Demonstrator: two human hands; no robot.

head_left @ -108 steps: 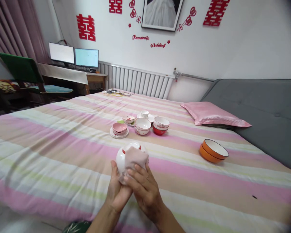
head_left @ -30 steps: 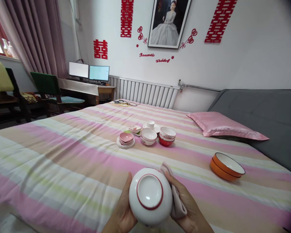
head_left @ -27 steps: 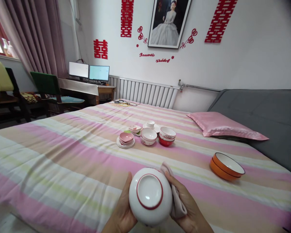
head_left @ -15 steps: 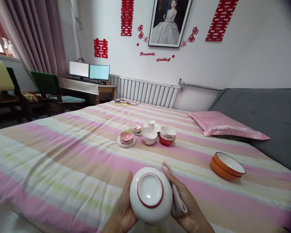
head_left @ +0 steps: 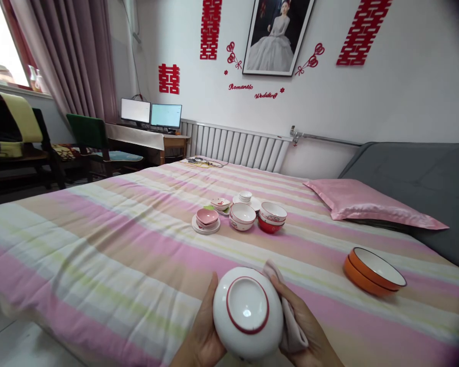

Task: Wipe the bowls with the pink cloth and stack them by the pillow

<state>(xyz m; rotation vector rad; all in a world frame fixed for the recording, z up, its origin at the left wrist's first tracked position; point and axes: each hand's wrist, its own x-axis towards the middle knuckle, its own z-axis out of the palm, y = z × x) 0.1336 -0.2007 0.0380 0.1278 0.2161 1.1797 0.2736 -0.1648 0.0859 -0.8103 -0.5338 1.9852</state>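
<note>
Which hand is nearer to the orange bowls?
The right hand: it grips the cloth at the right side of the white bowl, left of the orange bowls and closer to the camera. The left hand is farther away, on the white bowl's left side.

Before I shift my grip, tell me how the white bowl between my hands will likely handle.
The white bowl is probably slippery, since its glossy surface throws a bright highlight. It looks ceramic, so likely stiff and breakable if dropped. Its rounded wall may make it roll if laid sideways.
</note>
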